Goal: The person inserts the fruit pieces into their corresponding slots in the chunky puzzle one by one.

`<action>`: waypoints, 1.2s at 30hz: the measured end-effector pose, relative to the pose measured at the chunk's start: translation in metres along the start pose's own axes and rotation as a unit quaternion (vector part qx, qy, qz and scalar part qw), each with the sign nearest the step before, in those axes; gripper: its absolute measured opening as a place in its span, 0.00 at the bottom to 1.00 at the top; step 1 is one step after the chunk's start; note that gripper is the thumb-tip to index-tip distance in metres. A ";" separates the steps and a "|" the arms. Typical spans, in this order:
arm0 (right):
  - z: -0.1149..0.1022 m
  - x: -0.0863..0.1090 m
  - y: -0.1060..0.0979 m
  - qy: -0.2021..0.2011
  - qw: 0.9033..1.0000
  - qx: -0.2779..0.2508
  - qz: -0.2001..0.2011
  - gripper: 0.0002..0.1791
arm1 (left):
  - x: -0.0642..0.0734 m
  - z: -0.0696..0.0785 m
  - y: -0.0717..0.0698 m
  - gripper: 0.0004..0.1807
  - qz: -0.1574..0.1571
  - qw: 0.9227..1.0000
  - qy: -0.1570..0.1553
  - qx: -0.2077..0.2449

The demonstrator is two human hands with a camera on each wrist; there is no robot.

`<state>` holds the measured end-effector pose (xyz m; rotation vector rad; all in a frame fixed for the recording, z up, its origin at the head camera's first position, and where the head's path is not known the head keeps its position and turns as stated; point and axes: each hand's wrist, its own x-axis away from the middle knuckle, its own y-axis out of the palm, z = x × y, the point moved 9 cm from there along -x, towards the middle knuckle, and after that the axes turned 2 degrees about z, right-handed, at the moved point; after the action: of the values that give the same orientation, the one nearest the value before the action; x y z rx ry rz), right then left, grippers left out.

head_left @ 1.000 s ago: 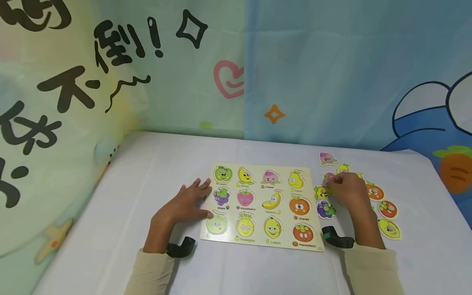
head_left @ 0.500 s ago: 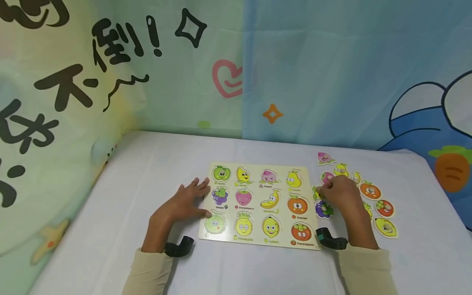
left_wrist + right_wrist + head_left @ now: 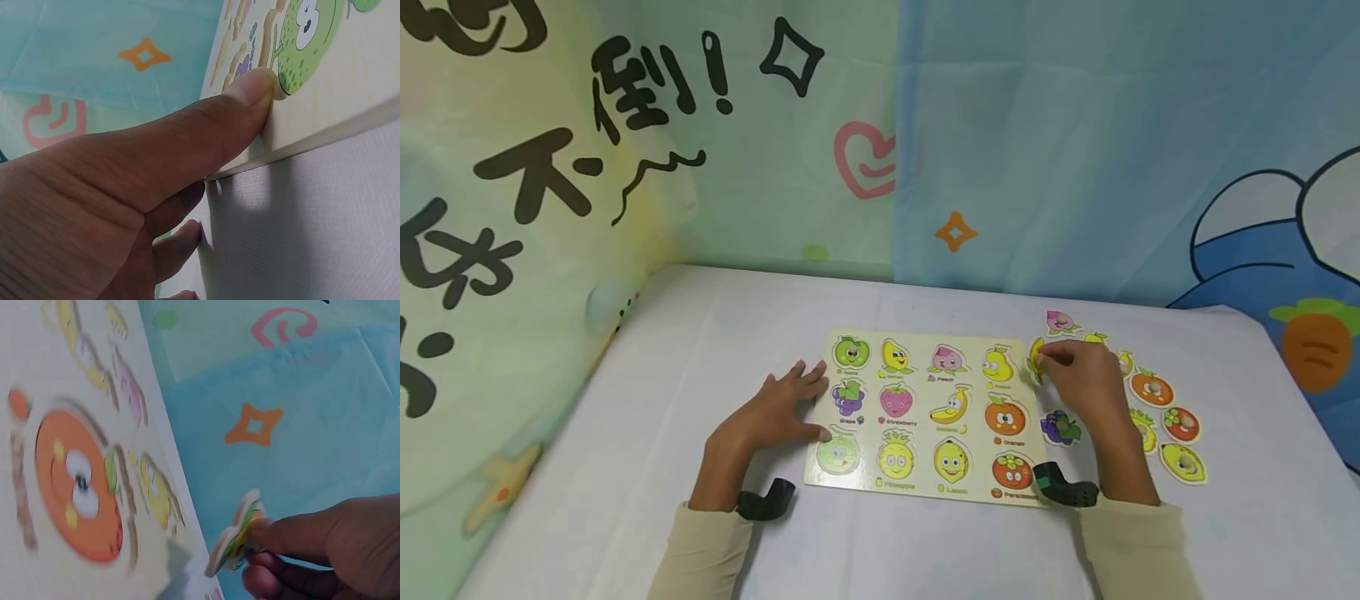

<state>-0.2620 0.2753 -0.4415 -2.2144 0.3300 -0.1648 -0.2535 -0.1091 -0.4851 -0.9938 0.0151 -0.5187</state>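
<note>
My left hand (image 3: 775, 417) lies with spread fingers at the left edge of the wooden fruit puzzle board (image 3: 868, 467). In the left wrist view its thumb rests on the board beside a round green fruit (image 3: 309, 47), the other fingers below the edge. My right hand (image 3: 1090, 387) pinches a yellow fruit puzzle piece (image 3: 1035, 354) with green leaves between thumb and fingers. The right wrist view shows this piece (image 3: 240, 534) tilted on edge, raised beside the board's right side. Below the right hand lies a grape piece (image 3: 1060, 427); a peach piece (image 3: 1062, 322) lies beyond it.
Right of the hand lie an orange piece (image 3: 1152, 387), a persimmon piece (image 3: 1182, 423), a lemon piece (image 3: 1183, 462) and a partly covered pineapple piece (image 3: 1144, 431). A white cloth (image 3: 850, 550) covers the table. Printed curtains (image 3: 1037, 150) hang behind. Each wrist wears a black camera (image 3: 1066, 486).
My right hand went from over the strawberry piece to the yellow piece above the grapes, picked it up and carried it up and left to the board's edge. The left hand stayed put.
</note>
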 end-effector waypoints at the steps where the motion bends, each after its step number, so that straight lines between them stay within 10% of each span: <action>1: -0.003 0.000 0.001 -0.004 1.000 -0.010 0.006 0.14 | 0.000 -0.001 0.000 0.46 0.000 1.000 -0.001 0.000; 36: -0.119 0.011 0.114 -0.142 0.978 -0.126 -0.090 0.09 | -0.002 -0.007 -0.001 0.45 0.004 1.000 -0.011 0.011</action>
<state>-0.2999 0.1151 -0.4578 -2.4783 -0.0097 0.1042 -0.2569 -0.1144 -0.4886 -0.9772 -0.0066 -0.4999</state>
